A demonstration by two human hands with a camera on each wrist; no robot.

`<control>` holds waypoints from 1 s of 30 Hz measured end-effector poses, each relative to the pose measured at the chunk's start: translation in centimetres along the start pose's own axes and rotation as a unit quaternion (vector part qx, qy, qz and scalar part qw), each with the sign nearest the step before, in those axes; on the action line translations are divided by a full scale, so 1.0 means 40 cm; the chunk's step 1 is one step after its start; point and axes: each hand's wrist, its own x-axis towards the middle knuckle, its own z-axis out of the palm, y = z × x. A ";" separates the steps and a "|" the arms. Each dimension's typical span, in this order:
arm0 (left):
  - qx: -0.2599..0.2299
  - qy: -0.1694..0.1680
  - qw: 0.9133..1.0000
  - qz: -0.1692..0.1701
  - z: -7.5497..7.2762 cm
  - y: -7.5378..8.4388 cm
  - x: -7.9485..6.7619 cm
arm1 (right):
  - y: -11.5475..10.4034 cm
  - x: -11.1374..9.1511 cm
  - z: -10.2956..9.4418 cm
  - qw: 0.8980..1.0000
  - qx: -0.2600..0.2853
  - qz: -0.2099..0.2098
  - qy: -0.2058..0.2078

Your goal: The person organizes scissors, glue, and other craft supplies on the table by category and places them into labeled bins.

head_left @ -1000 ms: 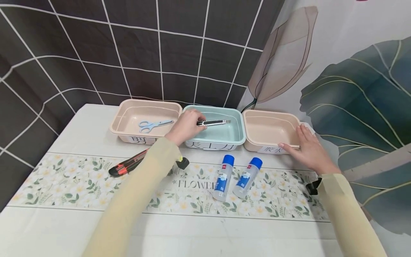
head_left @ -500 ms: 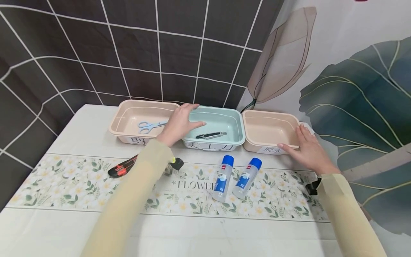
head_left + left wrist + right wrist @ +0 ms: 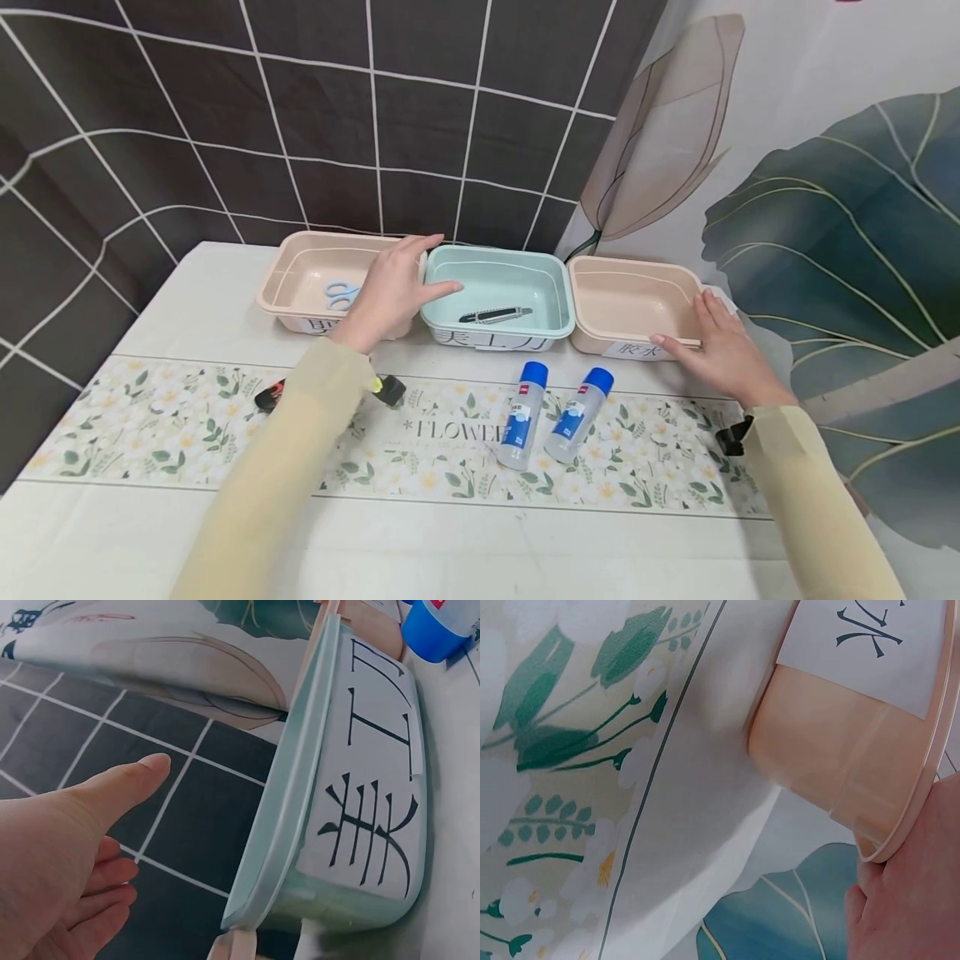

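My left hand [image 3: 393,287] hangs over the right end of the left beige bin [image 3: 300,260], thumb and fingers spread and holding nothing. Below it, blue scissors [image 3: 341,292] lie in that bin, their blades hidden by the hand. A black-and-silver utility knife [image 3: 496,315] lies in the teal bin [image 3: 487,268]. With fingers extended, my right hand [image 3: 723,354] rests on the right end of the right beige bin [image 3: 630,292]. In the right wrist view this hand [image 3: 919,885] is at the bin's rim [image 3: 900,840].
Two blue-capped glue bottles [image 3: 521,421] lie side by side on the table before the bins. A red-and-black utility knife [image 3: 268,397] lies at left, partly behind the left sleeve. Paper labels [image 3: 491,339] mark the bin fronts. A dark checkered backdrop [image 3: 420,108] rises behind.
My left hand has let go of the black-and-silver utility knife, which now lies in the teal bin. It has then moved left over the beige bin. The right hand stays put.
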 end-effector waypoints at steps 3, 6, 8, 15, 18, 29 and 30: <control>-0.009 0.017 1.000 0.003 -0.010 -0.010 -0.018 | 0.001 0.001 0.000 1.000 -0.001 -0.001 -0.002; -0.014 0.029 0.999 0.007 -0.017 -0.021 -0.038 | -0.002 0.002 0.000 1.000 0.001 0.001 -0.004; -0.011 0.029 0.999 0.011 -0.021 -0.028 -0.054 | -0.003 0.002 0.000 1.000 0.001 0.002 -0.005; 0.004 0.027 0.999 0.028 -0.038 -0.046 -0.112 | -0.003 0.001 -0.001 1.000 0.002 0.002 -0.006; 0.007 0.038 0.998 0.042 -0.047 -0.052 -0.133 | -0.001 0.001 0.000 1.000 0.001 0.003 -0.006; 0.028 0.034 0.998 0.047 -0.086 -0.076 -0.198 | 0.004 0.005 -0.001 1.000 -0.003 0.003 -0.011; 0.028 0.034 0.998 0.050 -0.089 -0.079 -0.204 | 0.005 0.005 -0.001 1.000 -0.003 0.002 -0.011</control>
